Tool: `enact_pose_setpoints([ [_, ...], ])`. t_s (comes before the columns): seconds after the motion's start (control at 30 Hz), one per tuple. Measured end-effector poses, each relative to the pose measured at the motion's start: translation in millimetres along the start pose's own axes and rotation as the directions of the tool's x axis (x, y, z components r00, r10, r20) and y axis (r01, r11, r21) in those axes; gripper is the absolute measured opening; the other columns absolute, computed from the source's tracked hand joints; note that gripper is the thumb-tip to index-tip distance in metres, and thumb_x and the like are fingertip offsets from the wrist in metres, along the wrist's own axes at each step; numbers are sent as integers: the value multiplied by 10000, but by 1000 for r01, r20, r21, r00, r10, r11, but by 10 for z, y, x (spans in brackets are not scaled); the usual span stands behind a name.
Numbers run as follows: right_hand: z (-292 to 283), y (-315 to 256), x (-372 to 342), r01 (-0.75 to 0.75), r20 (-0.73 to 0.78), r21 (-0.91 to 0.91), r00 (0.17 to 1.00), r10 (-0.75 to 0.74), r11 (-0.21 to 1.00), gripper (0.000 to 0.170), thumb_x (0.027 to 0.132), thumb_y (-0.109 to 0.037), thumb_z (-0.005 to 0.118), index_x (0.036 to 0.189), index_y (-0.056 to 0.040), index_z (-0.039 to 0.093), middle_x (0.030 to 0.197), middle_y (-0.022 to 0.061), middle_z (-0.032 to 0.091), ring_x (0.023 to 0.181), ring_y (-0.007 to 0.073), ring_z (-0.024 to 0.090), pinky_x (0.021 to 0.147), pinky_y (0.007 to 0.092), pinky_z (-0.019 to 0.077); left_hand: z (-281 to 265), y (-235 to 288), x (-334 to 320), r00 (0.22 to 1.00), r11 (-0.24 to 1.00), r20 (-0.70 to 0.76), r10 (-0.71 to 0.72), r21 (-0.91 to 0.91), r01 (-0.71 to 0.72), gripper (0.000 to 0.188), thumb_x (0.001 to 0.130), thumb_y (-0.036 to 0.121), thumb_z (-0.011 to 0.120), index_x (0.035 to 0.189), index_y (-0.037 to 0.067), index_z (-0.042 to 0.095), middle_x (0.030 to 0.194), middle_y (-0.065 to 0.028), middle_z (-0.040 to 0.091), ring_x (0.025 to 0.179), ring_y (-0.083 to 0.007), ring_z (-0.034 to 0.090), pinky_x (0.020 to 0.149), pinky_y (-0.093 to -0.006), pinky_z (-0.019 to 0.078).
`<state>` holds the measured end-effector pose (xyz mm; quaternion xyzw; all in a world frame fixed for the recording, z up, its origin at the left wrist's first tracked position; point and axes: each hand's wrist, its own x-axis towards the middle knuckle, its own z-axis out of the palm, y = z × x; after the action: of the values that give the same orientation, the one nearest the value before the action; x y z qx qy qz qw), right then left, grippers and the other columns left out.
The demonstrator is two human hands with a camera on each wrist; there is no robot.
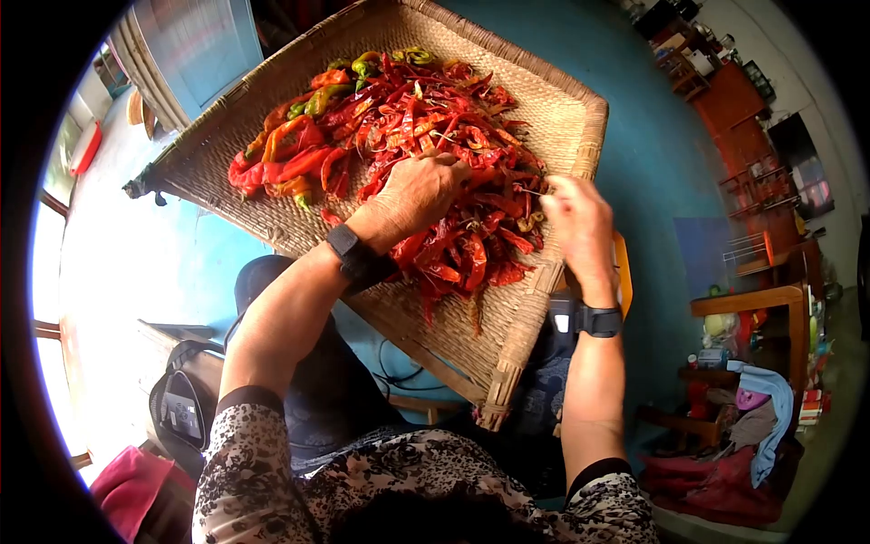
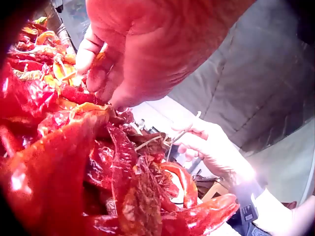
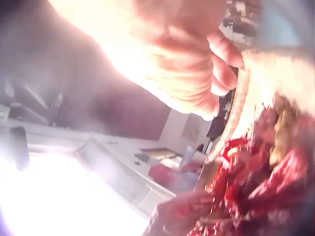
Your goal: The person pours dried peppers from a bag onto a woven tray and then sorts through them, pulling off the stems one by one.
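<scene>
Fingers of the left hand (image 1: 419, 192) bend down into the chilies (image 1: 476, 263) on my head feed; tips are hidden, so I can't tell whether they grip one. Right hand (image 1: 584, 231) is at the basket (image 1: 557, 100) edge, blurred, fingers curled in, a thin stem (image 1: 535, 191) at the tips. Chilies sit in a loose red heap on the weave; bigger, smoother peppers (image 1: 299, 165) to the left, some green ones (image 1: 367, 65) at the far side.

Left wrist: left fingers hook close together among the chilies, hold unconfirmed. Right hand shows beyond, thumb and fingers closed on what I read as that stem, little gap left. Skins nearby look glossy, several wrinkled.

Right wrist: washed out. Right fingers bent, tips near the basket rim; I can't make out the stem. Chilies lower right, below the hand.

Handling, my guess: very light. Wrinkled ones likely papery and may crack or shed seeds; plump ones softer, a bit slippery. I'd steady the body with a light pinch just below the cap and take the stem near its base, no squeezing mid-body.
</scene>
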<state>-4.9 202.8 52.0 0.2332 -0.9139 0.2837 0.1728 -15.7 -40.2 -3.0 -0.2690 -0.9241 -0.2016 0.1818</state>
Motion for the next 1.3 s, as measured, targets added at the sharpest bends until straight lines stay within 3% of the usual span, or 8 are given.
enact_pose_setpoints([
  [0.33, 453, -110, 90, 222, 178, -290, 968, -176, 931, 114, 798, 7, 616, 826, 2, 506, 818, 162, 522, 739, 328, 578, 660, 426, 491, -97, 30, 26, 983, 989, 109, -146, 48, 141, 168, 837, 206, 614, 954, 85, 612, 783, -109, 648, 765, -309, 643, 649, -412, 523],
  [0.53, 122, -67, -1, 36, -247, 10, 969, -33, 999, 103, 825, -22, 617, 825, -37, 515, 669, 101, 599, 574, 219, 595, 523, 357, 475, -226, -28, 60, 974, 946, -55, -218, -259, 197, 145, 846, 161, 622, 944, 54, 616, 828, -120, 665, 767, -273, 658, 675, -374, 521],
  [0.67, -339, 528, -155, -259, -352, -182, 918, 183, 949, 116, 828, -86, 645, 872, -38, 549, 716, 149, 622, 647, 314, 635, 570, 412, 487, -285, -14, 92, 964, 864, -32, -264, -452, 222, 140, 868, 128, 605, 936, 6, 595, 835, -113, 652, 789, -219, 652, 713, -345, 513],
  [0.8, -530, 824, -295, -516, -273, -577, 853, 446, 633, 196, 808, -163, 675, 926, -47, 570, 778, 174, 633, 741, 388, 618, 675, 490, 484, -184, -11, 98, 974, 733, 19, -227, -655, 184, 127, 879, 93, 625, 971, 44, 551, 849, -50, 613, 841, -140, 608, 745, -320, 513],
  [0.87, -464, 876, -319, -270, -316, -471, 940, 125, 840, 208, 810, -155, 673, 975, -54, 595, 787, 162, 643, 736, 371, 628, 672, 449, 501, -105, 22, 101, 969, 574, 27, -247, -801, 169, 201, 899, 72, 610, 1078, 65, 519, 893, -42, 612, 866, -125, 598, 775, -302, 512],
  [1.0, -46, 250, -87, -79, -114, 215, 988, 105, 973, 262, 833, -180, 680, 1037, -25, 625, 887, 96, 664, 716, 135, 609, 651, 286, 507, -247, 184, 86, 970, 545, 66, -235, -817, 188, 253, 914, 54, 593, 1148, 74, 499, 909, -3, 572, 869, -78, 555, 779, -256, 497],
  [1.2, 430, -341, 116, 43, 134, 188, 989, -69, 981, 172, 850, -174, 653, 887, -21, 583, 739, 153, 616, 662, 260, 621, 583, 367, 474, -232, 193, 49, 976, 436, 62, -207, -888, 149, 150, 911, 65, 607, 1049, 44, 553, 940, 1, 569, 888, -62, 545, 798, -236, 491],
  [1.3, 454, -424, 161, 44, 60, 189, 997, -56, 981, 159, 858, -154, 633, 801, -30, 551, 687, 155, 600, 633, 301, 614, 563, 401, 466, -309, 159, 27, 967, 615, -75, -244, -783, 94, 248, 898, 150, 645, 1094, 34, 547, 962, -22, 586, 906, -102, 574, 810, -270, 501],
])
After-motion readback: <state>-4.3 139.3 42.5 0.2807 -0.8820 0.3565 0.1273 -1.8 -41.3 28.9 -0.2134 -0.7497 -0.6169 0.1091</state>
